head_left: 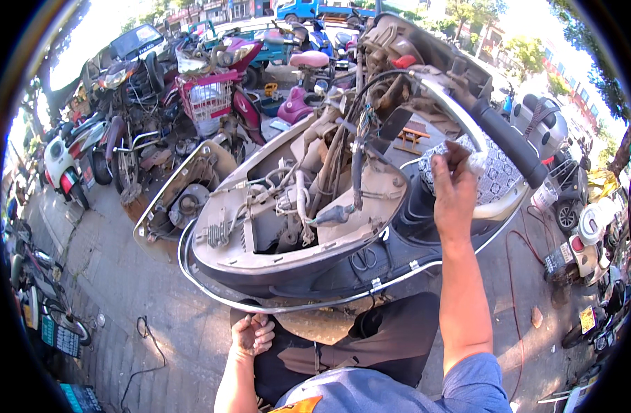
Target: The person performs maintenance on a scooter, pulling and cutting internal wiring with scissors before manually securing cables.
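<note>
In front of me stands a scooter [288, 265] with its body panels off and its wiring and cables bare. My right hand [455, 193] is raised by the handlebar, fingers curled at the ball end of the silver brake lever [460, 110]. The black handlebar grip [511, 141] lies just beyond it. My left hand [252, 335] rests low over my left knee, palm up, with the fingers curled in; whatever they may hold is hidden. A thin silver rail [315, 305] curves around the scooter's near side, just above that hand.
A removed beige panel [157, 199] leans at the scooter's left. Other scooters [64, 165] and a pink one with a basket [208, 96] crowd the left and back. A red hose [511, 289] and a black cable [146, 358] lie on the pavement. More bikes line the right.
</note>
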`<state>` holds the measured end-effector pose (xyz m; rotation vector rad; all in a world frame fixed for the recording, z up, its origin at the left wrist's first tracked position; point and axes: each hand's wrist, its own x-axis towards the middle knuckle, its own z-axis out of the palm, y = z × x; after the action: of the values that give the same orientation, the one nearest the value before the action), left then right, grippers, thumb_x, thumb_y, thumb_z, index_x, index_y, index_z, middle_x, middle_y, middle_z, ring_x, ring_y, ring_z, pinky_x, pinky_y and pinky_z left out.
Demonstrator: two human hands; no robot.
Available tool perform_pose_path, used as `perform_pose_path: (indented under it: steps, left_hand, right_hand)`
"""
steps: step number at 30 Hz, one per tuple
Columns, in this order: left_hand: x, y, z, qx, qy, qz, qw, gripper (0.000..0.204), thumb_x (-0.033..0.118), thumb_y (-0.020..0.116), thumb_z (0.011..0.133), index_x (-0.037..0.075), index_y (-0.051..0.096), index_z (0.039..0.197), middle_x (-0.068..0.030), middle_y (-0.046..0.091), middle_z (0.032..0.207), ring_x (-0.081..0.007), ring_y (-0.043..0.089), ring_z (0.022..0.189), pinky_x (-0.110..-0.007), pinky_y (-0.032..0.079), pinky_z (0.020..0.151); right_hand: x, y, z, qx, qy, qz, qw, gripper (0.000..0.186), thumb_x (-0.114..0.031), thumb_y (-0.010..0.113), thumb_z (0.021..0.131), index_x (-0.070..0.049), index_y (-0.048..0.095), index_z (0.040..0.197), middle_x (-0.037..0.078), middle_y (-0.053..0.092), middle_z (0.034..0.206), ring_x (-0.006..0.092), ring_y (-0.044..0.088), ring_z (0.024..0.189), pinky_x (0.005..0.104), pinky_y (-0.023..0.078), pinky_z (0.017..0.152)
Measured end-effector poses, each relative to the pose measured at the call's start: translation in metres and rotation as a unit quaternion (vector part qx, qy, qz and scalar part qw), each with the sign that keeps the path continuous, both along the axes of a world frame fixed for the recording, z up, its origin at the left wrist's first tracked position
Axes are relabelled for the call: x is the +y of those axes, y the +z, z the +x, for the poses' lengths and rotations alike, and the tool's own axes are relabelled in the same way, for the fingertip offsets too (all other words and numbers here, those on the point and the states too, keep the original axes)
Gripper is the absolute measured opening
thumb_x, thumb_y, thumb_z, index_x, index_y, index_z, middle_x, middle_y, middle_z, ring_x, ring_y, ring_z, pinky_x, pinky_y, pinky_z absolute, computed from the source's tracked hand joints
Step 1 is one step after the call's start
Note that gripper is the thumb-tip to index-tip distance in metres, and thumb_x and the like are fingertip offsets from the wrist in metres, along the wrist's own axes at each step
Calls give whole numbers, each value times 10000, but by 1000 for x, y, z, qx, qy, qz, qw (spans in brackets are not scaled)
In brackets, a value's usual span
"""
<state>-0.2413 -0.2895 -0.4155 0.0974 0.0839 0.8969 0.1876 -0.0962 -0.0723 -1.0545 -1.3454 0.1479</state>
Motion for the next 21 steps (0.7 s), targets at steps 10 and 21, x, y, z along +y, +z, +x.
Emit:
perform_pose_path:
  steps: [10,21]
  left_hand:
    - [4,5,6,-12,-11,-11,1000,466,466,691,1007,23,625,1136,-9,436,792,-126,447,629,-267,384,505]
    - [5,5,7,-9,-12,-30,999,428,494,666,1034,80,611,1122,1,429,793,-108,420,605,-248,382,521]
  right_hand:
    - [-23,-40,0,-98,86,-217,967,214,-144,722,1005,41,687,1106,109,709,906,190,666,784,348,537,742]
    - [-2,-79,9,-132,103,-238,957,231,-188,740,987,28,666,1023,174,742,906,331,730,839,419,556,777]
